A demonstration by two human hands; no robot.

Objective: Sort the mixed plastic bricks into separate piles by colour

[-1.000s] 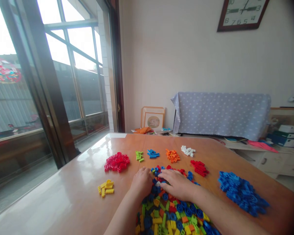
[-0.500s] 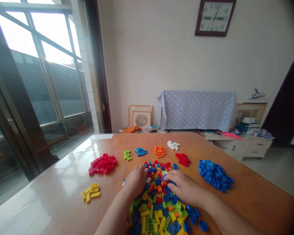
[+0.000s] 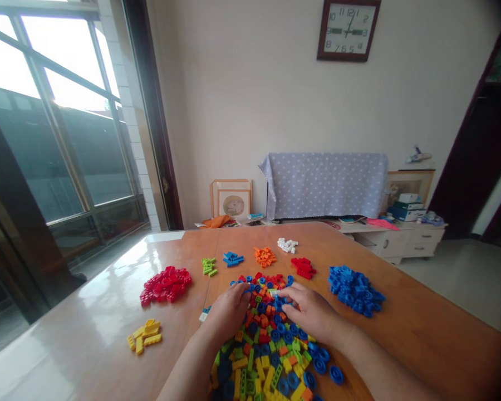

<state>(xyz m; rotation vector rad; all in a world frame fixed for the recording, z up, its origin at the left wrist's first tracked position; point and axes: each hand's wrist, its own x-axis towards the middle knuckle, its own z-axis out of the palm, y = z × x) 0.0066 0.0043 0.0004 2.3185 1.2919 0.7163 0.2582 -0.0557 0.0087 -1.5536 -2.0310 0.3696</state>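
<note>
A big mixed heap of coloured toy bricks (image 3: 267, 351) lies on the wooden table (image 3: 421, 334) right in front of me. My left hand (image 3: 227, 312) rests on the heap's left top, fingers curled down into the bricks. My right hand (image 3: 311, 312) lies on the heap's right top, its fingertips pinched among blue and white pieces near the middle; what they grip is too small to name. Sorted piles ring the heap: red bricks (image 3: 166, 284), yellow bricks (image 3: 144, 337), green bricks (image 3: 209, 266), small blue bricks (image 3: 232, 258), orange bricks (image 3: 264, 256), white bricks (image 3: 287, 244), a second red pile (image 3: 303, 267), large blue pile (image 3: 354, 282).
One loose pale brick (image 3: 204, 314) lies just left of my left hand. Behind the table stand a cloth-covered unit (image 3: 323, 184), picture frames (image 3: 230, 199) on the floor and a low cabinet (image 3: 401, 239). Large windows (image 3: 58, 128) run along the left; a clock (image 3: 347, 29) hangs on the wall.
The view has swung to the right and down a little, so the piles sit further left in the picture. Both hands stay on the mixed heap, the right hand's fingers drawing together.
</note>
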